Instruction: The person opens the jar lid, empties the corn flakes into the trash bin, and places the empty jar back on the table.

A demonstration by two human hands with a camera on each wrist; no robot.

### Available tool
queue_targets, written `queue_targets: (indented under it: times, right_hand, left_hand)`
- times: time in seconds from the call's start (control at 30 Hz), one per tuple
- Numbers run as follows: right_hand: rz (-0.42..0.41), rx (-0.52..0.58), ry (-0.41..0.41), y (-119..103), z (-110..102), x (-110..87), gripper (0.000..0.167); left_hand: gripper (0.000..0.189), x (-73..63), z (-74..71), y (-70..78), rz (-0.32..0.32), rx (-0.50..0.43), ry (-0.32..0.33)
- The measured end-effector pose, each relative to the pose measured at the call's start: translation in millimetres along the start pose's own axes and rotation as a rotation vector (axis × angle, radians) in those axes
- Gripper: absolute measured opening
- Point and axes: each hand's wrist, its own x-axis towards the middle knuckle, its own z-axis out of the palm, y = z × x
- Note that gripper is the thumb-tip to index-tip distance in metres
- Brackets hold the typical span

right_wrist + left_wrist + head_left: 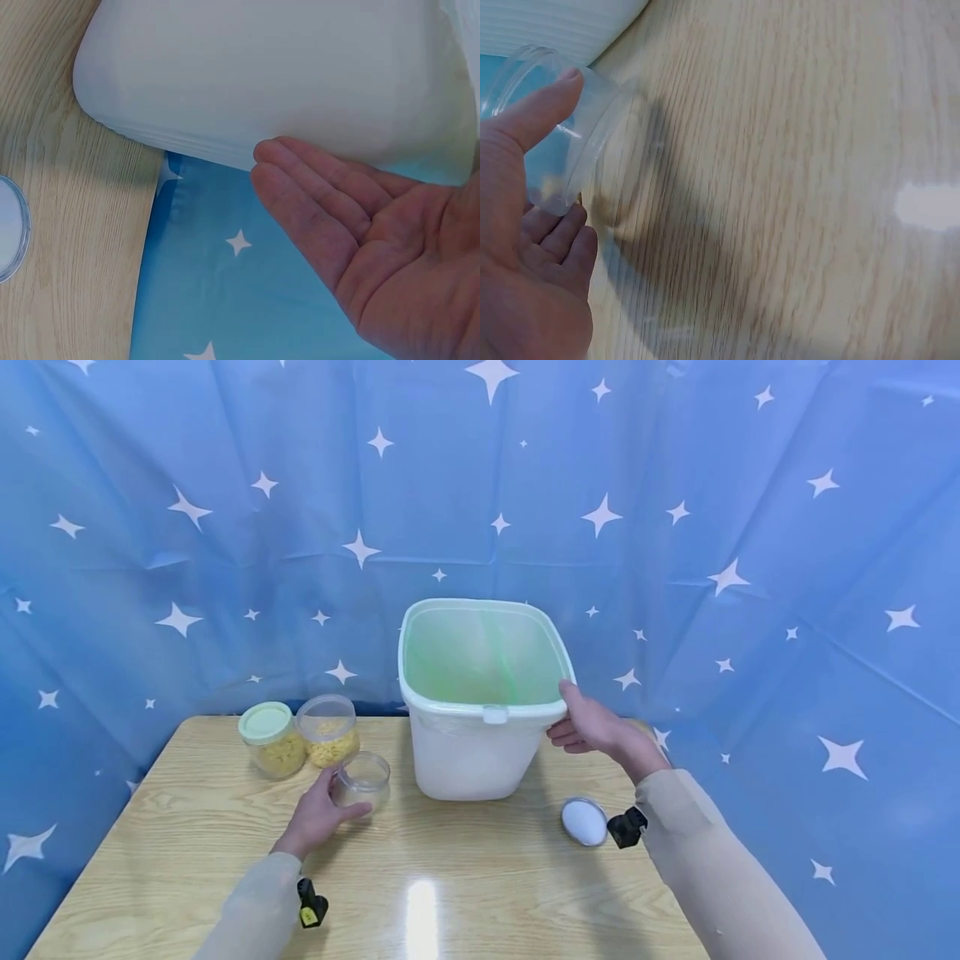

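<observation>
My left hand (321, 814) grips a clear plastic jar (366, 777), thumb on one side and fingers on the other. In the left wrist view the thumb lies across the wall of the jar (592, 150), which has no lid on. My right hand (592, 722) holds the near right corner of a large white plastic bin (468, 760), its thumb over the rim and its fingers under it. From the right wrist, those fingers (307, 202) extend against the outer side of the bin (262, 75). The bin stands lidless, its inside pale green.
Left of the held jar stand a green-lidded jar (273, 747) of yellow pieces and another clear jar (330, 739) partly filled with similar pieces. A small round white-topped object (584, 822) lies on the wooden table (480, 877), right of the bin. A blue star-patterned curtain (480, 485) hangs behind.
</observation>
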Motion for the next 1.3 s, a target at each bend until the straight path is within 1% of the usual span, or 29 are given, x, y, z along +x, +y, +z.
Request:
queue_targets:
  times: [0.07, 0.13, 0.37, 0.57, 0.7, 0.8, 0.93, 1.1, 1.3]
  right_hand:
    - [0.000, 0.002, 0.001, 0, 0, 0.4, 0.087]
    - [-0.001, 0.003, 0.002, 0, 0, 0.7, 0.087]
    - [-0.004, 0.018, -0.002, -2, 1, 1.0, 0.086]
    - [-0.008, 0.026, 0.001, -3, 4, 1.0, 0.084]
    - [-0.008, 0.028, 0.003, -4, 5, 0.8, 0.084]
    - [-0.008, 0.030, 0.002, -4, 6, 1.4, 0.084]
    - [-0.007, 0.032, 0.007, -3, 7, 2.3, 0.084]
    - [-0.005, 0.022, 0.021, -2, 6, 1.6, 0.083]
    - [-0.002, 0.021, 0.029, 1, 4, 1.1, 0.084]
  left_hand:
    - [0.098, 1.3, 0.2, 1.5, 0.000, -0.023, -0.001]
    - [0.097, 2.1, 0.8, 3.9, -0.005, -0.025, -0.007]
    - [0.095, 3.5, 4.4, 13.5, -0.031, 0.019, -0.022]
    - [0.096, 4.5, 8.9, 21.2, -0.055, 0.041, -0.010]
    - [0.094, 7.5, 11.9, 24.1, -0.076, 0.092, 0.002]
    - [0.087, 10.3, 13.6, 25.5, -0.083, 0.142, 0.003]
    - [0.079, 12.6, 15.3, 25.2, -0.074, 0.171, 0.002]
    - [0.077, 13.3, 15.8, 24.3, -0.060, 0.180, -0.005]
    - [0.075, 10.7, 9.1, 23.5, -0.047, 0.191, -0.019]
